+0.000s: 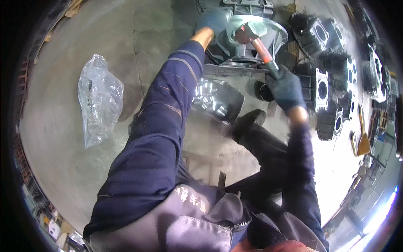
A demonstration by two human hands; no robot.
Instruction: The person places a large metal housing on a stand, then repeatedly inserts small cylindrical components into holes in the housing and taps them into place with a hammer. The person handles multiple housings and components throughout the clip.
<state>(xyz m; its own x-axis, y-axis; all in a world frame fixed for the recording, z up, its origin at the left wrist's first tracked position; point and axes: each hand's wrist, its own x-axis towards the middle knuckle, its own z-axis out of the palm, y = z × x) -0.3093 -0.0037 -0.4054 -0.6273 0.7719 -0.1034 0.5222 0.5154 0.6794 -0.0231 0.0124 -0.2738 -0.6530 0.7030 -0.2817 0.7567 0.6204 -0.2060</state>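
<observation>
Shows red-handled hammer (pixel 262 49) clenched in right hand (pixel 287 88), with metal casting (pixel 241 51) ahead of those fingers. Cannot tell finger closure of left hand (pixel 212 20), beside casting. Appears mid-work; cannot judge amount done or remaining.

Grey floor (pixel 54 109), bright patch (pixel 331 166) rightward

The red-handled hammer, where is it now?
In the head view, the hammer is above centre, slightly right, gripped in the right hand, its head overlapping the grey metal casting.
</observation>
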